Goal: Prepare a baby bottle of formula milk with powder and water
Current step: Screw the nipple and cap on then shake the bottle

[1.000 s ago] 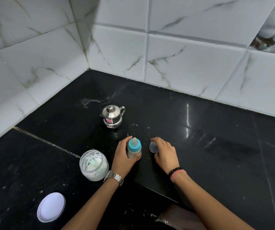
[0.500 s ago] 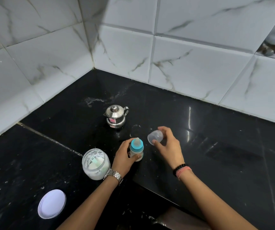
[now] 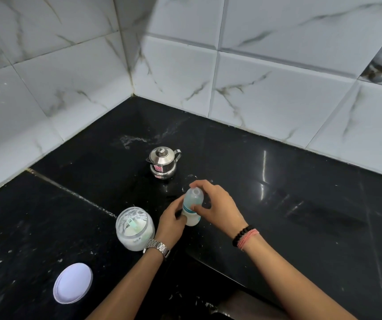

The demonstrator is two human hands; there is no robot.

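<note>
Clear plastic cap (image 3: 194, 195) sits over the top of the baby bottle (image 3: 191, 214), pinched between the right hand's (image 3: 217, 207) thumb and curled fingers. Left hand (image 3: 171, 221) fingers curl round the bottle's lower body, which stands on the black counter (image 3: 300, 227). Just beside the left wrist: open powder jar (image 3: 135, 228). Beyond the fingertips: steel pot (image 3: 162, 163). Well behind the left wrist: white lid (image 3: 72, 282).

Black speckled counter (image 3: 300, 227), white grey-veined tiles (image 3: 277, 100) across the top, shiny steel pot (image 3: 163, 163) with pink label, white lid (image 3: 72, 282) lower left, clear jar (image 3: 135, 228) of white powder, milky bottle (image 3: 192, 209)
</note>
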